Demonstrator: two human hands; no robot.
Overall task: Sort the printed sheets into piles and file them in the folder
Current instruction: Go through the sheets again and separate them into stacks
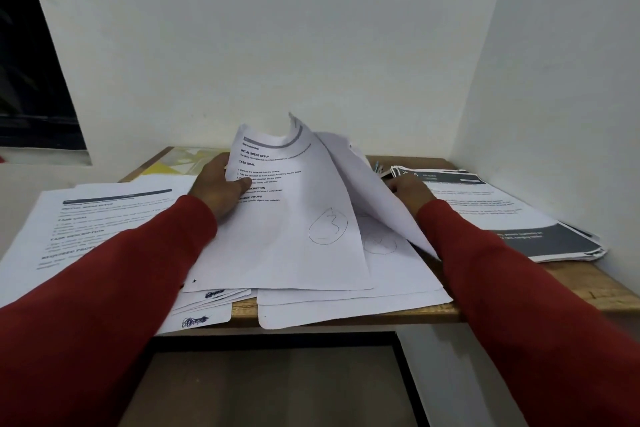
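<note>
The left hand [218,189] is pinching the sheet marked 3 [294,218] above the middle pile [346,302]; the right hand [410,189], half hidden, is maybe lifting another sheet [367,184]; piles are lying left [104,218] and right [512,218] of the middle pile; sorting is partly done; no folder is showing.

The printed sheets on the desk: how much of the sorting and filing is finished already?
Done: two piles lie sorted, a left pile and a dark-banded right pile. In hand: the left hand grips a sheet marked 3 off the middle heap; the right hand lifts another. Left: that heap, and filing; no folder is clearly visible.
</note>
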